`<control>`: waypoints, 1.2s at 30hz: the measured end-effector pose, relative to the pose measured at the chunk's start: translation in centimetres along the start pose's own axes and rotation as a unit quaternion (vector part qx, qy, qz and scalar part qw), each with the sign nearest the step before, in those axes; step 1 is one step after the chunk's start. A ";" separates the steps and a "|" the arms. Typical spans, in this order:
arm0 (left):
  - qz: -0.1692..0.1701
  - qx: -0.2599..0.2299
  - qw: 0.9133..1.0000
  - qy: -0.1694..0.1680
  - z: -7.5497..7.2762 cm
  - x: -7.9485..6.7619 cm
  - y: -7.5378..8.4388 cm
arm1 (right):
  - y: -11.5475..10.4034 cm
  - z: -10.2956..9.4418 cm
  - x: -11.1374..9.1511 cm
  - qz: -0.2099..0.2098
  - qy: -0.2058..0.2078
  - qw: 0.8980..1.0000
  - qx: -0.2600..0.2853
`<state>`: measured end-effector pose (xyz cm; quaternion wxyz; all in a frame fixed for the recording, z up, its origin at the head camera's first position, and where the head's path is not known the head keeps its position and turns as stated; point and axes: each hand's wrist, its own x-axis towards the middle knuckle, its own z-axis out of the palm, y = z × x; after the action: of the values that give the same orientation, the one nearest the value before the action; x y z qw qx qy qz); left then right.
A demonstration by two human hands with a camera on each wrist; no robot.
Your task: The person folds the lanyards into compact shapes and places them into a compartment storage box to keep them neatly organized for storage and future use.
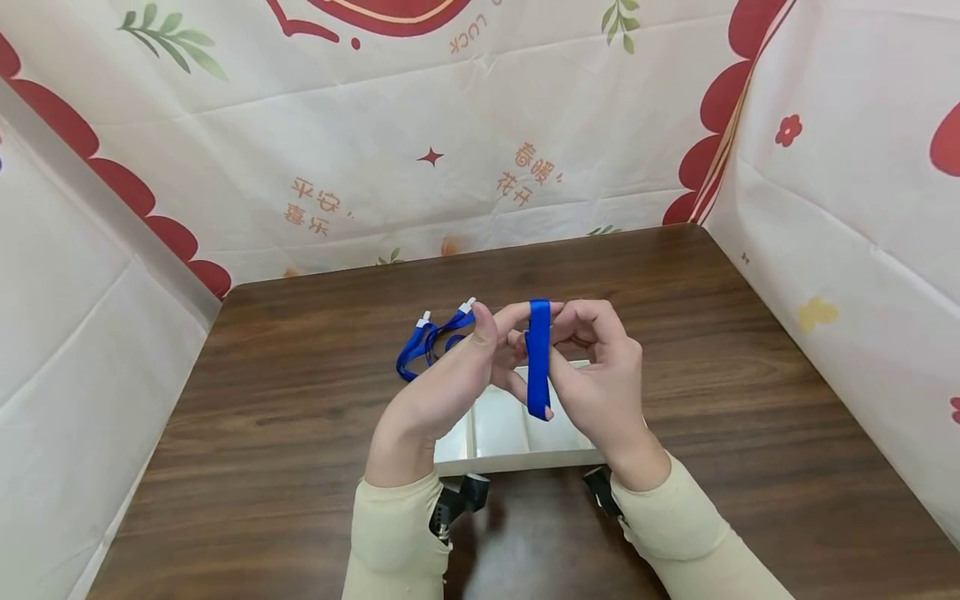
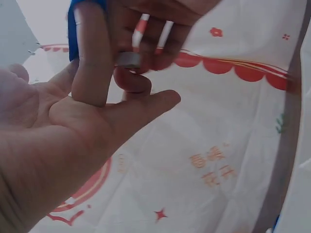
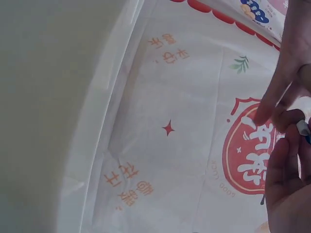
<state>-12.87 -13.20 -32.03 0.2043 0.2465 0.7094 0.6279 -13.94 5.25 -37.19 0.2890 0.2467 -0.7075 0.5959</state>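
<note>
A blue lanyard (image 1: 538,358) is wound in a flat loop over the spread fingers of my left hand (image 1: 450,375), whose thumb points up. In the left wrist view, one raised finger carries the blue strap (image 2: 73,34), and another finger curls against the lanyard's pale clip (image 2: 129,59). My right hand (image 1: 603,387) is at the loop's right side, thumb and fingers bent in and gripping the lanyard. The right wrist view shows the clip (image 3: 302,127) between the fingertips of both hands. Fingers partly hide the strap's ends.
More blue lanyards (image 1: 411,354) with white clips lie on the brown wooden table (image 1: 285,417), behind and left of my left hand. A white compartment tray (image 1: 525,461) sits beneath my hands. Printed cloth (image 1: 420,108) walls off the back and sides.
</note>
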 end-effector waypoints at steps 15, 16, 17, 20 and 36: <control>-0.001 -0.072 0.997 -0.010 0.1 0.5 -1.2 | 0.4 0.4 -0.1 -0.067 0.037 0.997 -0.017; 0.004 -0.069 0.998 -0.011 0.2 0.6 -1.2 | 0.4 0.4 -0.1 -0.071 0.038 0.997 -0.017; 0.007 -0.065 0.998 -0.012 0.2 0.6 -1.2 | 0.5 0.4 0.0 -0.074 0.040 0.996 -0.016; 0.007 -0.055 0.998 -0.009 0.2 0.7 -1.3 | 0.8 0.3 0.1 -0.079 0.043 0.996 -0.018; 0.045 -0.050 0.991 0.115 1.1 -0.9 -0.4 | 2.1 -1.0 1.1 -0.032 0.061 0.993 -0.101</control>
<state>-11.56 -12.88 -32.62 0.1055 0.1940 0.6842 0.6950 -16.09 6.55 -37.77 0.3738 0.2018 -0.7368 0.5260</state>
